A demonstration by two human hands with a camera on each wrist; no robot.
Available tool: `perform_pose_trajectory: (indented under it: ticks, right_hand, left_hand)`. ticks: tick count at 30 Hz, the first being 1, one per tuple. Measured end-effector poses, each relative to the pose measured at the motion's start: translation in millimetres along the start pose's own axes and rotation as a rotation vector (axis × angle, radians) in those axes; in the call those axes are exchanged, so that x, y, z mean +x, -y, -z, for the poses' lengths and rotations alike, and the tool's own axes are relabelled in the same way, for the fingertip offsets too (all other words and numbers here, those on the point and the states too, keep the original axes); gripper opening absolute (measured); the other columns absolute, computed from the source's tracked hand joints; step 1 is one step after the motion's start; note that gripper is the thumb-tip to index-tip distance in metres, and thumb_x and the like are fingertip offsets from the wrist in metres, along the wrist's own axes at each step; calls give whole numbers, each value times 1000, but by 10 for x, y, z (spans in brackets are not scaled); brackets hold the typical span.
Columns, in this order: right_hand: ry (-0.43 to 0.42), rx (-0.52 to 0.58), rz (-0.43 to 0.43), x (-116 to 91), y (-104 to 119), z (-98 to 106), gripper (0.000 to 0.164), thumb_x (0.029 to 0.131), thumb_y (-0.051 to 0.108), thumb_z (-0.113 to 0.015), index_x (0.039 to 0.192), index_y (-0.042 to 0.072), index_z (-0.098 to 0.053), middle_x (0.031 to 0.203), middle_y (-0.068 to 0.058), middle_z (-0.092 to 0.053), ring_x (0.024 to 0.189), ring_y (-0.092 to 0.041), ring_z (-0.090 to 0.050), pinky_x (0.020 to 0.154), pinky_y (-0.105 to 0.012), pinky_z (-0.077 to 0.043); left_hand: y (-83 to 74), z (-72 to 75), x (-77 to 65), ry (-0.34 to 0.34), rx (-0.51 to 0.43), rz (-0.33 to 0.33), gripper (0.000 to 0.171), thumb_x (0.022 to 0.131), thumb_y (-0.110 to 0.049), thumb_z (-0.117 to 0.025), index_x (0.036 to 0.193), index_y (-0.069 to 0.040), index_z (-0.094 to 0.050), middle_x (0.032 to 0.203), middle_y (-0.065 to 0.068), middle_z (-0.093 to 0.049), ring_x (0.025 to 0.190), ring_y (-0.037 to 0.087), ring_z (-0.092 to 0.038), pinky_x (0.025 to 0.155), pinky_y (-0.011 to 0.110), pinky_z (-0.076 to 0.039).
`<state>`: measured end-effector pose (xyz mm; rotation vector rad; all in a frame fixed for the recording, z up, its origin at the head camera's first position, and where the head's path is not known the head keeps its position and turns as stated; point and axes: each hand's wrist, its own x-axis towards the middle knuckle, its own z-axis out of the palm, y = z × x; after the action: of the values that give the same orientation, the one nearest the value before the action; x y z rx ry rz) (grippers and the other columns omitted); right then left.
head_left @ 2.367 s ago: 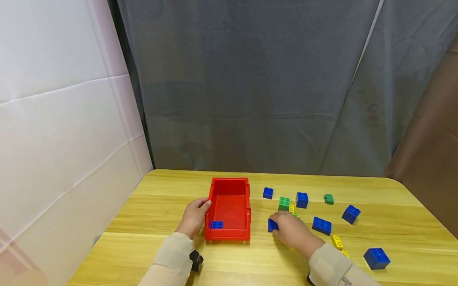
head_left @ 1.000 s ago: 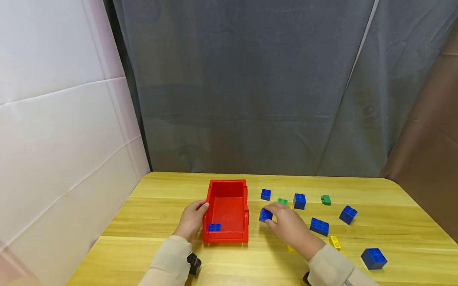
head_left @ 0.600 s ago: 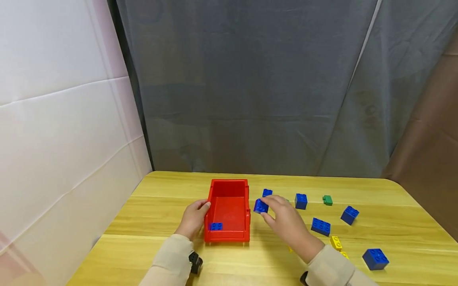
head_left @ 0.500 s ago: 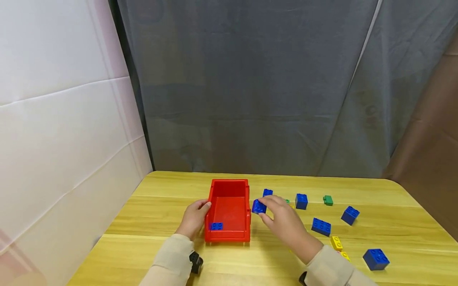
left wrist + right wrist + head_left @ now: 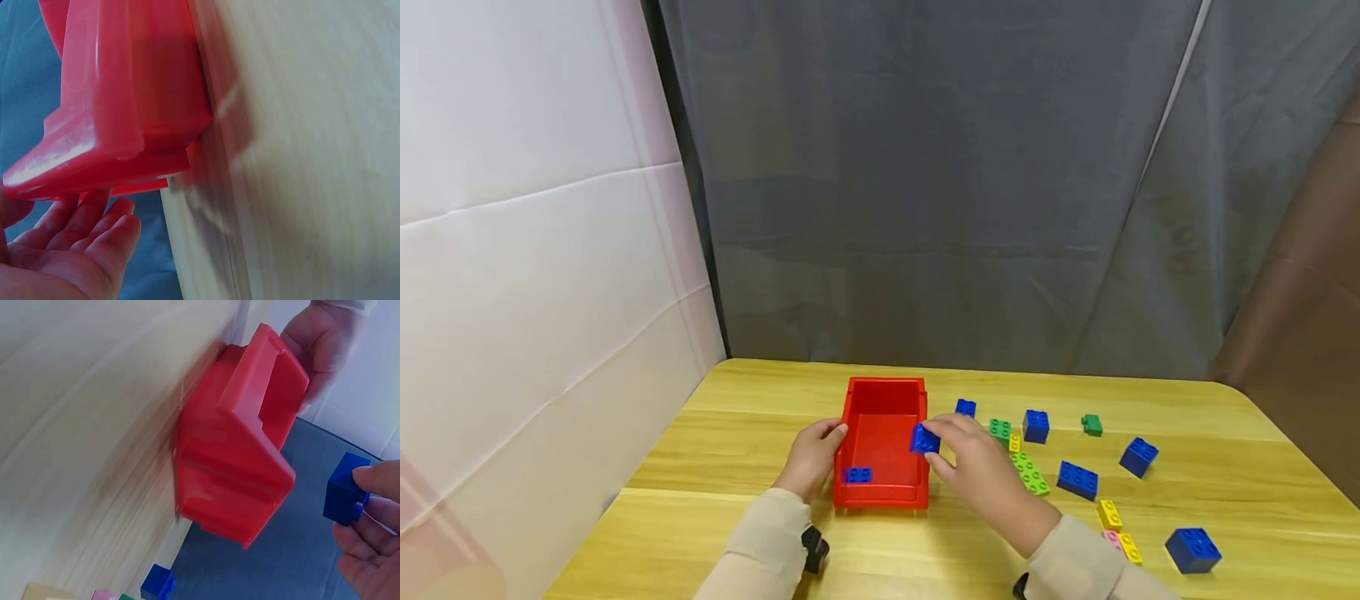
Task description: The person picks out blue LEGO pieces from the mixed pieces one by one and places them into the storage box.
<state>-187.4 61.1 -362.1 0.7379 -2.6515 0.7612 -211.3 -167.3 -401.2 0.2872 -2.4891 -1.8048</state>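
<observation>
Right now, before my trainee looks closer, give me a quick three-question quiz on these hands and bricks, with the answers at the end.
1. True or false: the left hand grips the red bin.

2. What does the right hand pinch?
A) a yellow brick
B) a blue brick
C) a green brick

3. In the head view, how many bricks show lying on the bin's floor, and in what color?

Key:
1. True; its thumb and fingers are at the bin's side rim.
2. B
3. One; the lying brick is blue, near the front left corner.
</observation>
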Motion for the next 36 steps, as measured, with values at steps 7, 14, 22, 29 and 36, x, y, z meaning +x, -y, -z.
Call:
perform_pose_trajectory:
  ticks: [7, 14, 22, 29, 36]
  right_hand:
    - [84, -1, 38, 62, 123, -27, 42, 87, 16, -72, 127, 8, -62, 125, -7, -61, 117, -25, -56, 93, -38, -52]
    - [161, -25, 61, 140, 194, -97, 42, 87, 17, -72, 128, 9, -62, 125, -6, -61, 116, -23, -56, 90, -34, -54]
    - [209, -37, 54, 186, 217, -164, 43, 87, 17, -72, 128, 10, -62, 125, -6, -61, 117, -24, -56, 92, -35, -53]
    - [234, -46, 76, 227, 242, -232, 42, 86, 14, -73, 127, 7, -63, 124, -8, -62, 117, -25, -56, 94, -37, -52]
    - [288, -92, 78, 270, 271, -300, 42, 85, 13, -73, 126, 6, -64, 122, -8, -63, 116, -24, -57, 95, -35, -52]
  left_hand:
    - [-6, 10, -5, -1, 2, 4, 39, 103, -18, -45, 133, 6, -52, 130, 25, -56, 117, 41, -54, 101, 53, -44]
    - [-10, 9, -1, -2, -10, 9, 39, 103, -17, -45, 132, 7, -52, 129, 25, -57, 115, 40, -55, 100, 53, -44]
    - [-17, -1, 7, 0, 4, 18, 39, 103, -17, -45, 133, 6, -52, 130, 24, -56, 117, 40, -54, 101, 54, -43]
    - [-8, -6, 9, 1, -4, 18, 38, 103, -17, -45, 132, 6, -52, 130, 24, -56, 118, 41, -53, 101, 54, -43]
    - [-12, -3, 0, -1, 8, 15, 38, 103, -16, -45, 132, 7, -53, 130, 25, -56, 118, 41, -54, 101, 53, -43]
